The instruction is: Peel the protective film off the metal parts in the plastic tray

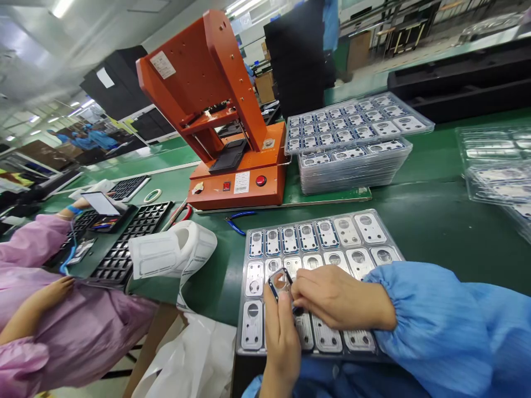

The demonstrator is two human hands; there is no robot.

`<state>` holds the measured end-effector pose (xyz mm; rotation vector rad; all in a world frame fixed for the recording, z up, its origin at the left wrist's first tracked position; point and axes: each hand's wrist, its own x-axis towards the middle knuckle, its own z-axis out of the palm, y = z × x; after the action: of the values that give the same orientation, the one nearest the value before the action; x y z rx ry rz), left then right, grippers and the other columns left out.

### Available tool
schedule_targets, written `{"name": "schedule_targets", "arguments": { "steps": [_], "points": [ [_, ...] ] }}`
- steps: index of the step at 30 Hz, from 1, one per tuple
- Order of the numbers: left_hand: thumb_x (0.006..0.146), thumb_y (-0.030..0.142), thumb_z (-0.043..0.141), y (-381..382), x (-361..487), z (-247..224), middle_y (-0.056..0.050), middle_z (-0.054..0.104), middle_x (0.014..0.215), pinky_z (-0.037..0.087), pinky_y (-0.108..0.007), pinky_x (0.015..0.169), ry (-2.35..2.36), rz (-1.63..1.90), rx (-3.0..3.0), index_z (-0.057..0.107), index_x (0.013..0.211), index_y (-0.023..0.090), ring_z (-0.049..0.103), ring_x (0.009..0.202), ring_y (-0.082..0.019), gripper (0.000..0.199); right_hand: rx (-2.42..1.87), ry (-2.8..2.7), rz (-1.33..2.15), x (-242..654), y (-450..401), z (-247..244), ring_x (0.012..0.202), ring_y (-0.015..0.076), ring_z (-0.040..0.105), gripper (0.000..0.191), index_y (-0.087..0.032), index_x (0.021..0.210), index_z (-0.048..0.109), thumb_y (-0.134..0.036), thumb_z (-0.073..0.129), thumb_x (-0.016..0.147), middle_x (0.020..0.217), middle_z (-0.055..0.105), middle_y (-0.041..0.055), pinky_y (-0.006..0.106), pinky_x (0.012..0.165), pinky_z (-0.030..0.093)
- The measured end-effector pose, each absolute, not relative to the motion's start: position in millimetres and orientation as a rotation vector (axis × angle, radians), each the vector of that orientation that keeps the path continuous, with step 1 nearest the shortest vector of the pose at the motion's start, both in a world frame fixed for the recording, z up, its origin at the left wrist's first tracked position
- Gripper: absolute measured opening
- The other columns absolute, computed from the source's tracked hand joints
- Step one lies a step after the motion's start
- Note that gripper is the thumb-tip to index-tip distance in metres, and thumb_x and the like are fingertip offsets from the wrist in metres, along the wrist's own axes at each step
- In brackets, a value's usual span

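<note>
My L hand (pixel 282 334) pinches metal plate (pixel 277 287) at its 12 o'clock, long axis approx 11–5; my R hand (pixel 338 294) at plate's 3, fingers bunched, can't tell if gripping.

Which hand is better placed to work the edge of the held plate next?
Probably the right hand: its fingertips are at the small plate's right edge, while the left hand holds the plate between thumb and fingers.

I see the left hand (pixel 284 331) pinching a small plate (pixel 280 281) above a clear tray (pixel 390 241) of metal plates. Right hand (pixel 340 296) bent close beside it, fingertips partly hidden. Green tabletop (pixel 440 232) beyond: blue pliers (pixel 243 214), orange press (pixel 249 166), stacked trays (pixel 348 174). Label roll (pixel 194 246) leftward, near a co-worker's pink sleeve (pixel 29 243).
</note>
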<state>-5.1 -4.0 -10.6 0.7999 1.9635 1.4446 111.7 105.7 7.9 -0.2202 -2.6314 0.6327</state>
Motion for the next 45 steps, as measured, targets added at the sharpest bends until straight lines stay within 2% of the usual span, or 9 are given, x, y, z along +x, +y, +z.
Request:
{"name": "schedule_targets", "arguments": {
  "steps": [3, 7, 10, 14, 18, 25, 32, 37, 45],
  "points": [
    [0.087, 0.052, 0.046, -4.7, -3.8, -11.5, -0.015, 0.044, 0.140, 0.022, -0.031, 0.113, 1.943, 1.447, 0.781, 0.043, 0.131, 0.013, 0.036, 0.134, -0.024, 0.059, -0.276, -2.583, 0.738, 112.5, 109.6, 9.1, 0.066, 0.0135, 0.048, 0.018, -0.015, 0.090, 0.052, -0.024, 0.037, 0.096, 0.082, 0.057, 0.0034, 0.026, 0.054, 0.032],
    [0.087, 0.051, 0.046, -2.5, -8.4, -12.1, -0.012, 0.045, 0.139, 0.033, -0.034, 0.108, 1.816, 1.553, 0.593, 0.042, 0.132, 0.017, 0.039, 0.131, -0.025, 0.056, -0.238, -2.452, 0.759, 111.7, 110.3, 6.2, 0.064, 0.0119, 0.050, 0.018, -0.016, 0.085, 0.053, -0.026, 0.041, 0.095, 0.075, 0.056, 0.0014, 0.024, 0.056, 0.034],
    [0.087, 0.049, 0.046, -1.7, -12.2, -15.5, -0.011, 0.049, 0.135, 0.040, -0.035, 0.102, 1.713, 1.621, 0.469, 0.042, 0.132, 0.019, 0.043, 0.128, -0.025, 0.055, -0.147, -2.433, 0.577, 109.9, 108.4, 5.4, 0.060, 0.0118, 0.047, 0.018, -0.016, 0.082, 0.055, -0.026, 0.044, 0.093, 0.071, 0.055, 0.0006, 0.025, 0.053, 0.032],
    [0.087, 0.048, 0.048, -1.9, -13.1, -18.0, -0.011, 0.053, 0.131, 0.042, -0.035, 0.100, 1.656, 1.668, 0.461, 0.044, 0.132, 0.019, 0.047, 0.125, -0.025, 0.054, -0.086, -2.483, 0.260, 108.7, 105.6, 8.6, 0.057, 0.0125, 0.043, 0.024, -0.015, 0.077, 0.056, -0.021, 0.041, 0.095, 0.068, 0.054, 0.0007, 0.029, 0.051, 0.028],
    [0.087, 0.045, 0.050, -0.6, -11.6, -15.2, -0.011, 0.050, 0.135, 0.041, -0.031, 0.101, 1.705, 1.668, 0.472, 0.045, 0.132, 0.018, 0.042, 0.129, -0.025, 0.053, -0.052, -2.511, 0.110, 109.8, 104.0, 12.4, 0.056, 0.0126, 0.043, 0.028, -0.015, 0.073, 0.056, -0.011, 0.038, 0.094, 0.070, 0.056, 0.0013, 0.030, 0.050, 0.027],
    [0.088, 0.045, 0.048, -1.4, -11.3, -14.0, -0.012, 0.050, 0.135, 0.041, -0.033, 0.102, 1.789, 1.626, 0.533, 0.040, 0.137, 0.017, 0.045, 0.127, -0.025, 0.057, -0.001, -2.501, 0.069, 111.4, 102.3, 12.1, 0.058, 0.0133, 0.044, 0.026, -0.013, 0.076, 0.058, -0.009, 0.039, 0.093, 0.074, 0.058, 0.0033, 0.029, 0.052, 0.031],
    [0.089, 0.048, 0.044, -2.0, -8.6, -8.6, -0.013, 0.045, 0.140, 0.035, -0.035, 0.108, 1.894, 1.494, 0.658, 0.034, 0.140, 0.015, 0.038, 0.133, -0.025, 0.061, -0.031, -2.545, 0.104, 109.0, 100.7, 7.4, 0.058, 0.0147, 0.042, 0.027, -0.012, 0.077, 0.056, -0.007, 0.035, 0.093, 0.070, 0.054, 0.0031, 0.030, 0.052, 0.030],
    [0.088, 0.053, 0.041, -1.4, -3.6, -12.5, -0.016, 0.036, 0.146, 0.023, -0.030, 0.113, 2.058, 1.387, 0.704, 0.029, 0.141, 0.010, 0.029, 0.138, -0.023, 0.069, -0.096, -2.626, 0.162, 107.5, 100.5, 2.9, 0.061, 0.0160, 0.042, 0.030, -0.013, 0.079, 0.055, -0.006, 0.030, 0.094, 0.072, 0.053, 0.0040, 0.030, 0.053, 0.030],
    [0.089, 0.047, 0.044, -2.5, 0.0, -18.1, -0.021, 0.047, 0.138, 0.033, -0.033, 0.109, 2.041, 1.356, 0.832, 0.030, 0.138, 0.009, 0.037, 0.134, -0.024, 0.064, -0.151, -2.711, 0.300, 108.3, 102.4, -1.0, 0.065, 0.0170, 0.041, 0.025, -0.013, 0.081, 0.053, -0.007, 0.032, 0.094, 0.076, 0.053, 0.0053, 0.031, 0.059, 0.032]
  ]
}}
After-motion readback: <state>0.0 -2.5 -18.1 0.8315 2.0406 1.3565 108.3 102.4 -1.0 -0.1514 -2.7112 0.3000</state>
